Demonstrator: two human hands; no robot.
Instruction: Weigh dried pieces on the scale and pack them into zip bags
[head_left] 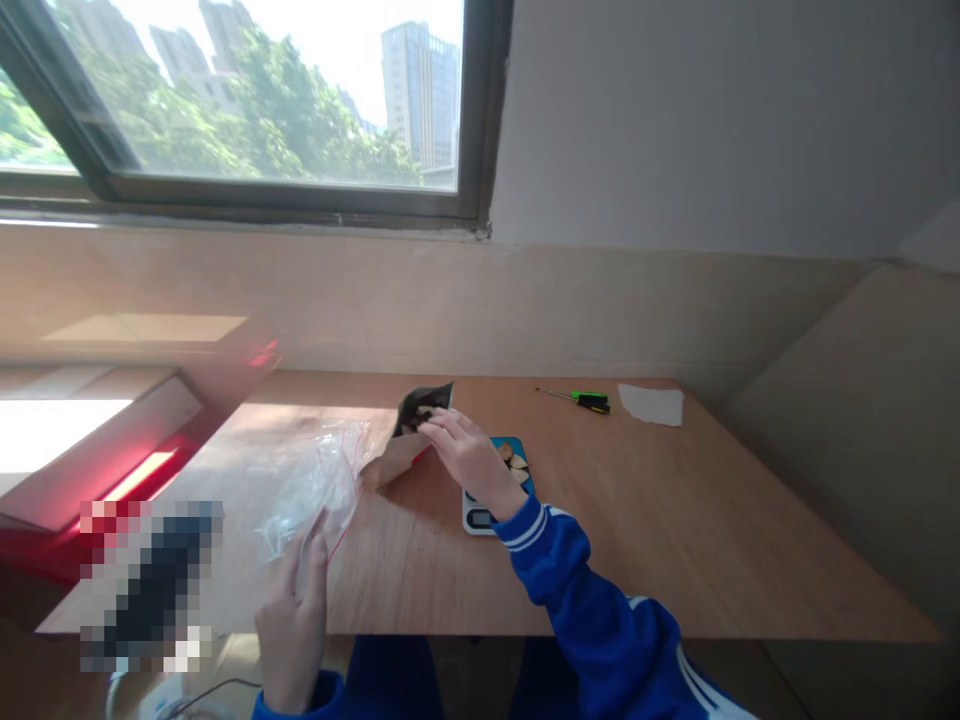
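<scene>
My right hand (466,455) reaches across to the mouth of a brown paper bag (394,462) with a dark inside. Its fingers are bent and pressed together at the opening, where small dark and pale pieces show; what they pinch is hidden. Under my right wrist, a small kitchen scale (477,519) with a blue top bears several pale dried slices (516,464). My left hand (292,615) is at the table's front edge with its fingers stretched out, beside a clear zip bag (311,490) with a red seal line. Whether it touches that bag I cannot tell.
Two screwdrivers (589,400), with green and black handles, lie at the back of the wooden table (675,540). A piece of white paper (651,405) is to their right. At the left are a red-sided box (97,450) and a blurred dark object (154,585).
</scene>
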